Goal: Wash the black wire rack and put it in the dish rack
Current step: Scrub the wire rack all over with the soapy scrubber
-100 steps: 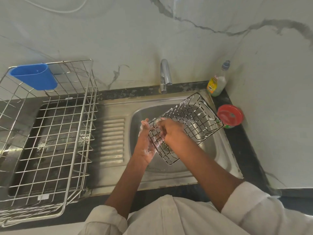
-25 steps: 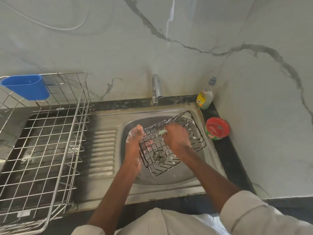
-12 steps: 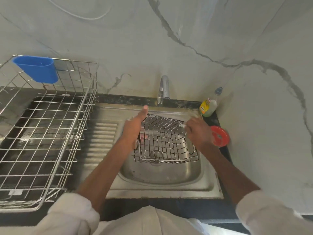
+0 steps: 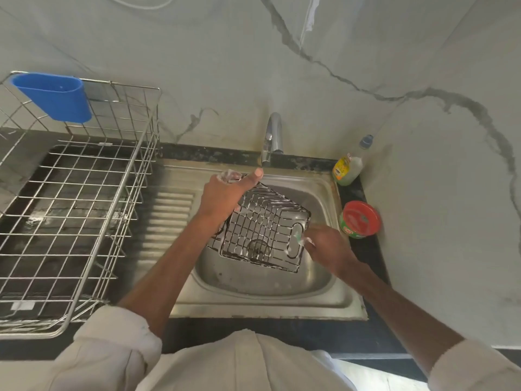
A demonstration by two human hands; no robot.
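At frame centre, over the sink (image 4: pixel 324 294), my left hand (image 4: pixel 222 198) grips the soapy black wire rack (image 4: pixel 262 230) tilted so my right hand (image 4: pixel 327 249), curled around a green scrubber (image 4: pixel 298 240), reaches its right edge, the dish rack (image 4: pixel 84 210) waiting at left.

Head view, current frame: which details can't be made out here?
- Left hand: fingers gripping the black wire rack are hidden behind its own back.
- Right hand: motion-blurred; the greenish scrubber it pinches is mostly hidden by foam.
- Tap: whether water is running cannot be told.
- Bottle label: too small to read.
- Dish rack: left side cut off by the frame edge.
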